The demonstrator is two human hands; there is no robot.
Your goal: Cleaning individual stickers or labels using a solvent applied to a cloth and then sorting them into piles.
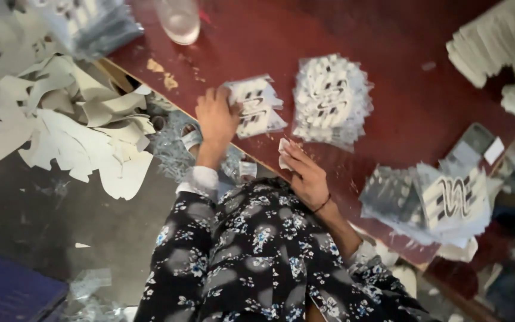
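- A dark red table (pixel 400 101) fills the upper right of the head view, with a grey floor below its edge; the whole picture is tilted.
- Far left of both hands, off the table, lies a heap of pale cut-out scraps (pixel 78 131).
- The left hand (pixel 217 116) lies over the table edge, fingers curled onto a small stack of clear-bagged printed pieces (pixel 256 107); it pins the stack's near corner, though whether it pinches or only presses I cannot tell.
- Just right of that hand's stack sits a larger stack of the same bagged pieces (pixel 331 100), untouched.
- The right hand (pixel 308 176) rests nearer the body, loosely closed on a small white piece (pixel 284 154) at its fingertips.
- Far right of the right hand, a loose pile of bags (pixel 430 206) overhangs the table edge.
- Doing it well, I judge: keep the left hand flat so slippery bags do not fan out, and lay the white piece squarely.
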